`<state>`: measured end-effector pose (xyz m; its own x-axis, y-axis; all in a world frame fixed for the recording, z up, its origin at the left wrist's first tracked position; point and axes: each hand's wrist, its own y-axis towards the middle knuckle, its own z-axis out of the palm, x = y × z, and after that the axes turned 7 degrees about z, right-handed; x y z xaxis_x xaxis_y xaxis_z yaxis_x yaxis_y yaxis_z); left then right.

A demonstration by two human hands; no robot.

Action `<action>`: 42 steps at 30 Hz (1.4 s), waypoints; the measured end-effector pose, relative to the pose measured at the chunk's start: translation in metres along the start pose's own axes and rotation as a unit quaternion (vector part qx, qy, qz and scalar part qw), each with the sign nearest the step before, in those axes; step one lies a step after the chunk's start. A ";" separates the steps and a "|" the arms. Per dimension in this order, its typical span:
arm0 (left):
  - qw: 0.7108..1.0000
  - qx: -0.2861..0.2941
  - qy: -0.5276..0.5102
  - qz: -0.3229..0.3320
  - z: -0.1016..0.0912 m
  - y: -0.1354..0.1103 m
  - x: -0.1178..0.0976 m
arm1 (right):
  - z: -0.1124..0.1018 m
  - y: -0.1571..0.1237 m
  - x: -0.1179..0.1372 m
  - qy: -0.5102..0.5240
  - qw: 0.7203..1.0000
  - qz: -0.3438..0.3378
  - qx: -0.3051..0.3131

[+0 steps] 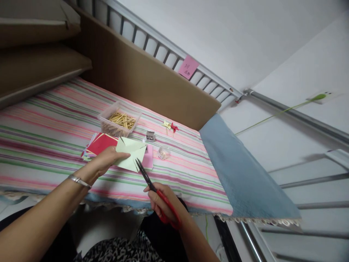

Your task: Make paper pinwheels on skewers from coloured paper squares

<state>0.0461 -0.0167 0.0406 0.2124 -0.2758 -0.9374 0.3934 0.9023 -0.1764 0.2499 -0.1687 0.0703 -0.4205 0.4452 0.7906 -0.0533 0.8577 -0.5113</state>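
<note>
My left hand (107,159) pinches the left edge of a pale green paper square (129,151) that has slits running in from its corners. In my right hand (166,200) are scissors (147,176) with red handles and dark blades. The blade tips lie at the paper's lower right corner, slightly apart. Under and left of my left hand sits a stack of coloured paper with a red sheet (102,143) on top. Pink paper (148,157) lies partly hidden behind the green square.
A clear plastic box (105,125) holds many thin wooden sticks. Near it are a small grey box (150,136), a small clear container (164,153) and two little paper pinwheels (170,126). A brown board (147,78) stands behind the striped cloth (188,182).
</note>
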 end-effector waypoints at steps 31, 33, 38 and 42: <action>1.000 0.019 -0.021 -0.003 -0.001 -0.002 -0.005 | 0.010 0.007 0.006 -0.065 0.997 -0.007 -0.031; 1.000 0.020 -0.019 -0.002 -0.001 -0.002 -0.005 | 0.011 0.007 0.006 -0.072 0.997 -0.012 -0.031; 1.000 0.020 -0.016 0.000 -0.002 -0.002 -0.005 | 0.012 0.008 0.008 -0.068 0.997 -0.004 -0.038; 1.000 0.024 -0.018 0.002 -0.001 -0.002 -0.006 | 0.013 0.008 0.010 -0.074 0.996 0.000 -0.046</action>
<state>0.0429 -0.0170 0.0461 0.2467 -0.2845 -0.9264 0.4345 0.8869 -0.1567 0.2338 -0.1606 0.0694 -0.5493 0.4082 0.7291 0.0268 0.8807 -0.4729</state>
